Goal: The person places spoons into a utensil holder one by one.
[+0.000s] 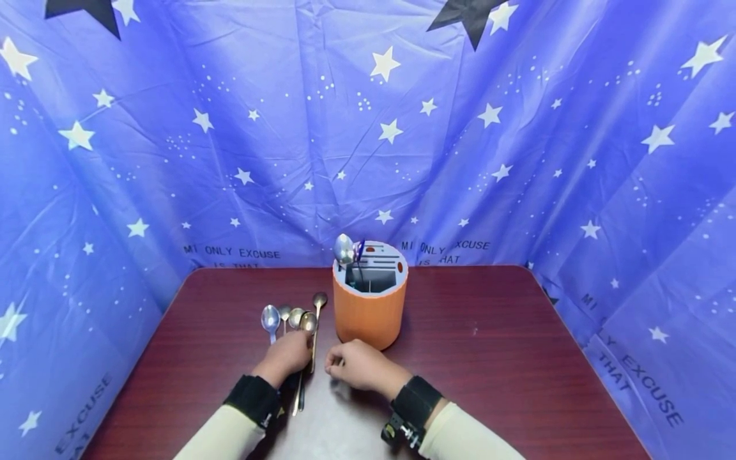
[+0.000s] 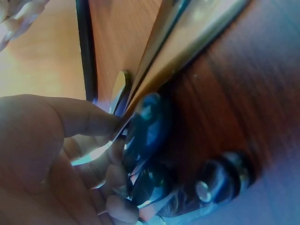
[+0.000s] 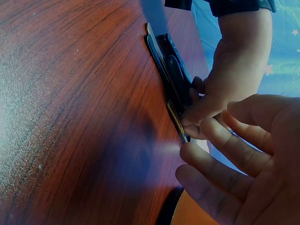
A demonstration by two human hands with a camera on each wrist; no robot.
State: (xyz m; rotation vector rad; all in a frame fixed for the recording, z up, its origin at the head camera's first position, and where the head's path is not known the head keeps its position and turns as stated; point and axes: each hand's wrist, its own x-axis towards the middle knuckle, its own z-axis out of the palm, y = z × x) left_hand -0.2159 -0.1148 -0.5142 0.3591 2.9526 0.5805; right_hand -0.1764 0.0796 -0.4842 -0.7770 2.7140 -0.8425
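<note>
Several metal spoons lie bunched on the table left of the orange utensil holder (image 1: 368,316). My left hand (image 1: 289,353) is over them, and in the left wrist view its thumb and fingers pinch a spoon (image 2: 123,123) by its thin metal handle. A silver spoon (image 1: 270,318) and a gold-toned spoon (image 1: 308,322) show their bowls beyond this hand; handles stick out on its near side. Another gold-toned spoon (image 1: 319,300) lies just to its right. My right hand (image 1: 365,365) hovers in front of the holder, its fingers loosely bent and nothing in them.
Inside the holder a silver spoon (image 1: 344,249) stands bowl up beside something purple. The holder's grey top has slots and larger compartments. The dark red wooden table (image 1: 489,358) ends at a blue star-patterned curtain (image 1: 345,128) behind and on both sides.
</note>
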